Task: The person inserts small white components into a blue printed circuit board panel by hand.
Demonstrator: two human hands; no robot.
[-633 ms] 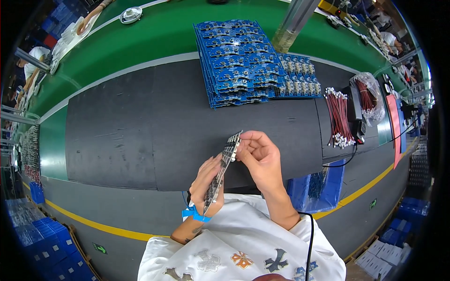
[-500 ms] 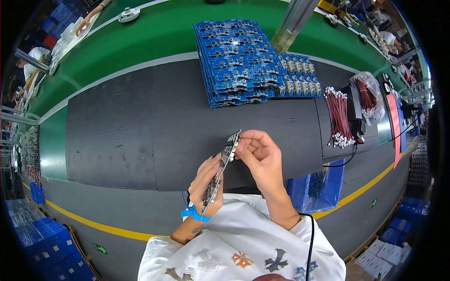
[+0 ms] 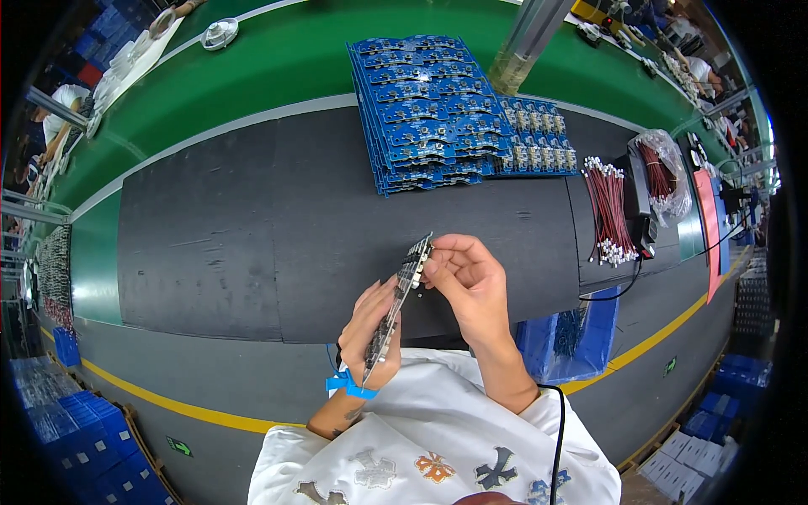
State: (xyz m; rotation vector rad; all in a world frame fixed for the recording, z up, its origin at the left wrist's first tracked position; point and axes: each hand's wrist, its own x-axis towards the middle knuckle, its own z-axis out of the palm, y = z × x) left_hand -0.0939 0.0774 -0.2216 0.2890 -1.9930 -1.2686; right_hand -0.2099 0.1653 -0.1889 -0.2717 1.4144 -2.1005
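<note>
circuit board (image 3: 406,284); left grip (image 3: 362,332), right grip (image 3: 473,290) holding it; white dish (image 3: 220,34) shifted left

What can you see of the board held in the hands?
The board is a thin, rigid-looking panel seen nearly edge-on, lined with small dark and whitish parts. It slants away to the right over the near edge of the mat. The left hand grips its near part; the right hand touches its far end. Finer details are too small to tell.
</note>
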